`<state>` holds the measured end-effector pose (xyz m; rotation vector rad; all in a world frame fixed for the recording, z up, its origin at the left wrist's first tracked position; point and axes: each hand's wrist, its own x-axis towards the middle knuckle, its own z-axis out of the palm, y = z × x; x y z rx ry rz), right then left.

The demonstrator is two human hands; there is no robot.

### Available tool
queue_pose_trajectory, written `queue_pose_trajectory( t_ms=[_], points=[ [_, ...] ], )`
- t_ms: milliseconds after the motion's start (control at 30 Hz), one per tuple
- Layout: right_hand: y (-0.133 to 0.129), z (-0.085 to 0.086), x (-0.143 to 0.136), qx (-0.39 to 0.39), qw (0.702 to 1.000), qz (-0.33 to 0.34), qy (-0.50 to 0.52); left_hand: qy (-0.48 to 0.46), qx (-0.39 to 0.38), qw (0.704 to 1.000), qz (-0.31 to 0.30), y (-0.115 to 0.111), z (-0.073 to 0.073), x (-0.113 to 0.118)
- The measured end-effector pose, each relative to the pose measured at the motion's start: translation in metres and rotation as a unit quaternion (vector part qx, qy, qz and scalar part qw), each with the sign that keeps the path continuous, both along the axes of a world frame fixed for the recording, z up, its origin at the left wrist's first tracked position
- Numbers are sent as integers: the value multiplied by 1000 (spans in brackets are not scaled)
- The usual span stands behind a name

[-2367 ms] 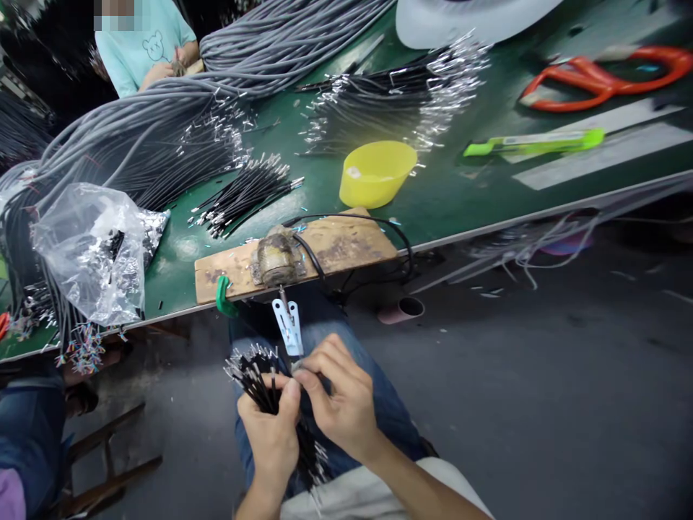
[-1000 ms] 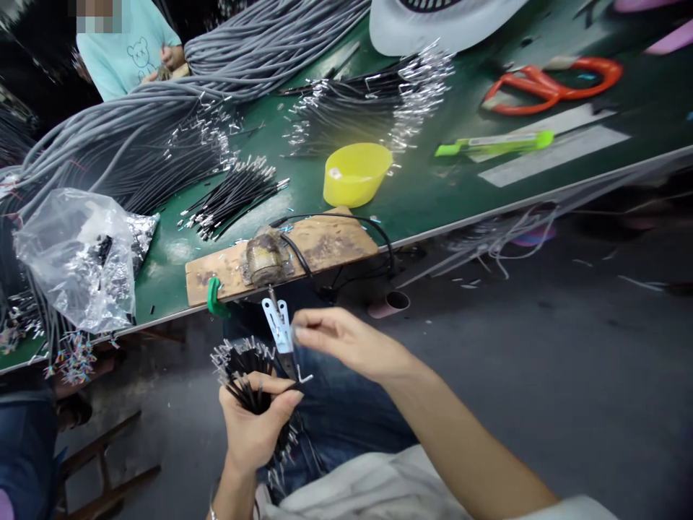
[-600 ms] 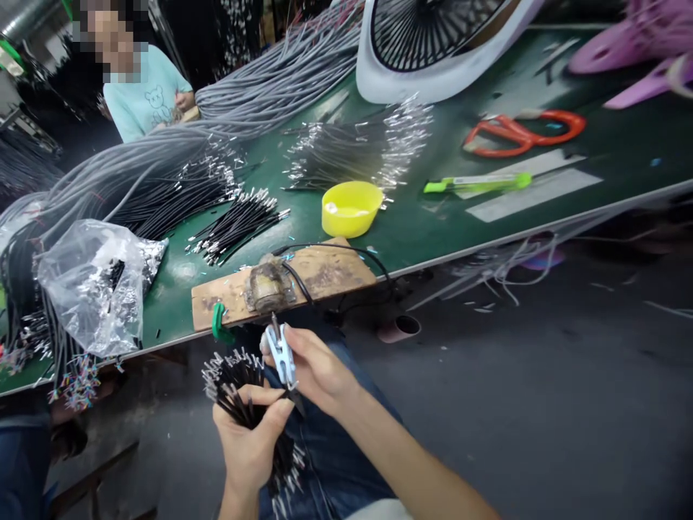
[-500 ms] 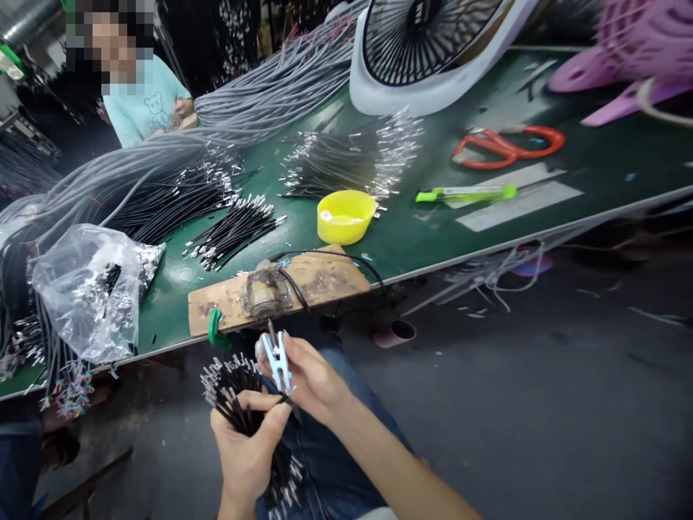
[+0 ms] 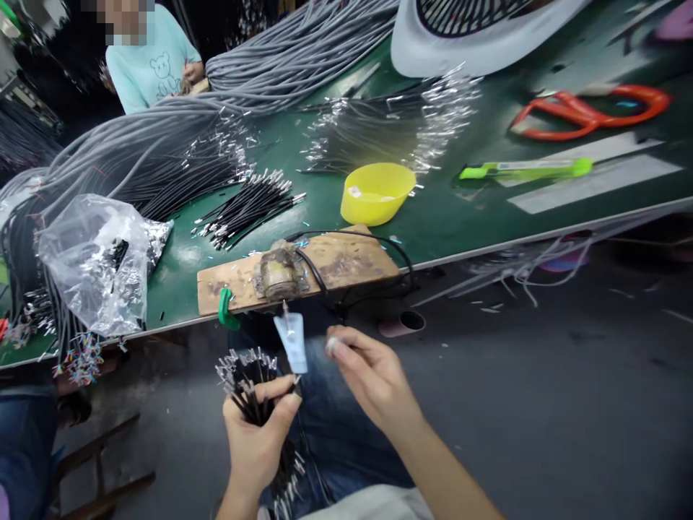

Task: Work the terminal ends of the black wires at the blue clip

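Note:
My left hand (image 5: 252,448) is closed round a bundle of short black cables (image 5: 250,386) with silvery ends, and its thumb and forefinger pinch one cable whose tip points up. Just above that tip a light blue clip (image 5: 294,343), blurred, hangs from a thin rod below a worn motor-like block (image 5: 279,274). To the right of the clip, apart from it, is my right hand (image 5: 373,372) with fingertips pressed together. Something whitish shows at its fingertips; I cannot make out what it is.
A wooden board (image 5: 351,253) with a green clamp (image 5: 226,309) sits at the table edge. Behind are a cable pile (image 5: 252,206), a yellow container (image 5: 376,195), a plastic bag (image 5: 89,260), a green cutter (image 5: 530,169), red scissors (image 5: 585,112) and a fan (image 5: 460,50). Another person (image 5: 154,65) works opposite.
My right hand has let go of the blue clip and moved right. The clip now hangs on its own. My left hand still holds the cables; the view has shifted slightly.

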<state>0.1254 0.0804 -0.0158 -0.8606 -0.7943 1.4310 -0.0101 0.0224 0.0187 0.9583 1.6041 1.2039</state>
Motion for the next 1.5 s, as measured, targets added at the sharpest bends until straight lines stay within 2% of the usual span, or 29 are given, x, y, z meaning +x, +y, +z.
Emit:
queue_pose_trajectory(
  t_ms=[67,167,233,300,400,467,500,567,600,667,733,767,867,933,1067,1100,1167,1200,1267,1300,1333,1367,1400,1467,1500],
  points=[
    [-9,11,2,111,985,-38,-126,-3,-24,1000,-5,-3,-1,4],
    [-17,28,-2,250,925,-26,-284,11,-17,1000,-11,-3,0,9],
    [-19,34,-8,286,903,4,-321,24,-6,999,-24,-3,1,11],
    [-20,33,-13,290,903,8,-318,37,-8,999,-13,-3,2,12],
    [-22,25,-20,266,916,-49,-296,41,7,998,55,-4,2,15],
    [-25,18,-25,217,941,-79,-247,13,13,997,81,-4,1,18],
    [-27,15,-28,179,960,-72,-201,-8,10,997,80,-4,1,19],
    [-29,10,-34,80,994,-9,-69,-46,-1,997,70,-4,0,22],
    [-29,8,-36,28,999,40,4,-60,-8,996,62,-4,1,23],
    [-28,6,-37,-49,984,127,115,-75,-29,996,48,-3,2,23],
    [-26,5,-34,-74,974,158,144,-80,-54,994,44,-2,2,22],
    [-25,6,-31,-60,978,154,129,-80,-64,994,44,-2,2,21],
    [-19,8,-19,39,993,110,27,-90,-72,993,25,-4,-1,17],
    [-17,10,-14,88,991,96,-35,-102,-68,993,2,-6,-5,15],
    [-18,9,-18,55,993,100,-39,-90,-44,995,1,-8,-13,14],
    [-20,8,-21,52,994,85,-42,-81,-35,996,4,-8,-14,14],
    [-23,7,-25,94,991,3,-99,-77,-33,996,2,-9,-17,16],
    [-24,7,-27,137,978,-54,-149,-86,-38,996,-1,-9,-18,17],
    [-25,8,-27,237,926,-157,-247,-122,-55,991,-13,-9,-19,18],
    [-25,9,-26,275,903,-183,-276,-138,-61,988,-20,-10,-19,18],
    [-25,9,-24,296,893,-184,-283,-150,-63,986,-27,-11,-19,17],
    [-24,10,-23,295,904,-162,-265,-157,-62,985,-31,-11,-19,16],
    [-23,10,-22,271,929,-118,-223,-155,-59,986,-32,-11,-18,14],
    [-21,9,-19,163,983,24,-83,-127,-43,991,-30,-8,-18,9],
    [-19,9,-18,96,990,105,-6,-106,-31,993,-33,-5,-18,5]
  ],
)
